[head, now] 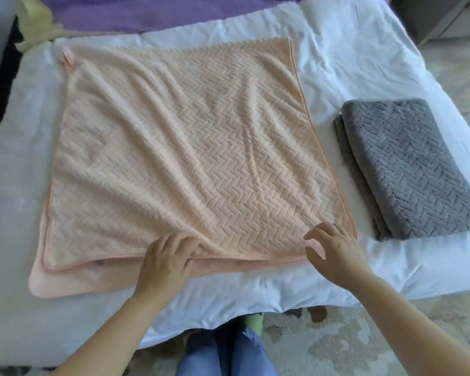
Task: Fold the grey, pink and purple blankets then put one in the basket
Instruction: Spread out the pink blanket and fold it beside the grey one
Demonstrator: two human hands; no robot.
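The pink blanket (185, 147) lies doubled over and spread wide on the white bed, creased toward its near edge. My left hand (166, 260) grips that near edge at its middle, bunching the top layer. My right hand (334, 253) hovers just over the blanket's near right corner with fingers spread and loosely bent, holding nothing. The grey blanket (410, 164) sits folded in a neat stack on the right side of the bed. The purple blanket (152, 12) lies unfolded across the far end of the bed. No basket is in view.
The white bed (350, 58) fills the view, its near edge at my legs. A patterned rug (337, 346) covers the floor below and to the right. A pale green object (38, 20) sits at the far left corner. Grey furniture (445, 17) stands at the top right.
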